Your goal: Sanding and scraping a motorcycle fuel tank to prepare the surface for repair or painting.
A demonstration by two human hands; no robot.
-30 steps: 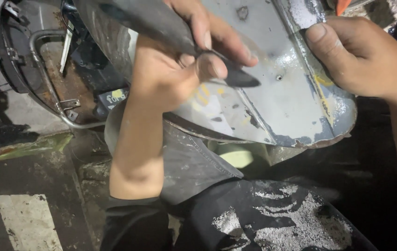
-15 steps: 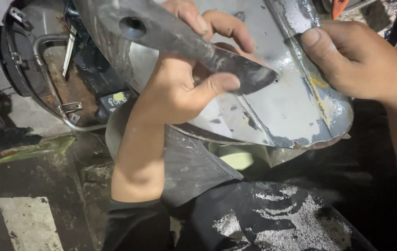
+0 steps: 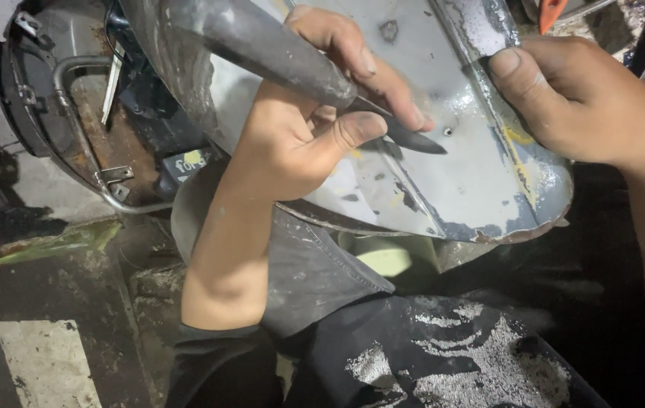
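Observation:
A curved grey metal panel with scraped paint, yellow patches and small holes lies across my lap. My left hand grips a long dark metal tool, its pointed tip resting on the panel near a small hole. My thumb presses the tool's underside and my fingers wrap over its top. My right hand clamps the panel's right side, thumb lying on the raised ridge that runs down the panel.
A dismantled scooter body with a bent metal tube and rusty floor stands at the upper left. My dark trousers are dusted with grey scrapings. Dirty concrete floor with a white painted patch lies at the lower left.
My left hand has shifted its hold on the tool, the thumb moving under it. The tool tip has slid right across the panel toward the small hole. My right hand has stayed put.

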